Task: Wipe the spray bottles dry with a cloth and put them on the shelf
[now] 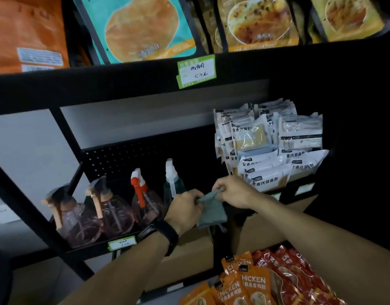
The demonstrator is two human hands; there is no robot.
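Several spray bottles stand in a row on the black shelf [95, 249]: two clear pinkish ones with tan pump heads [77, 219] [114, 214], one with a red and white trigger [143, 199], and a dark green one with a white trigger [173, 186]. In front of the green bottle both hands hold a grey cloth [211, 210], which hangs down between them. My left hand [185, 208] pinches its left upper corner. My right hand [233, 190] pinches its right upper corner. No bottle is in either hand.
White bread packets [275, 146] are stacked on the shelf to the right. Orange and red chicken packets [266, 280] fill the lower right. A brown cardboard box [260, 227] sits under my right forearm. Food pouches [143, 29] line the upper shelf, with a green price tag [196, 71].
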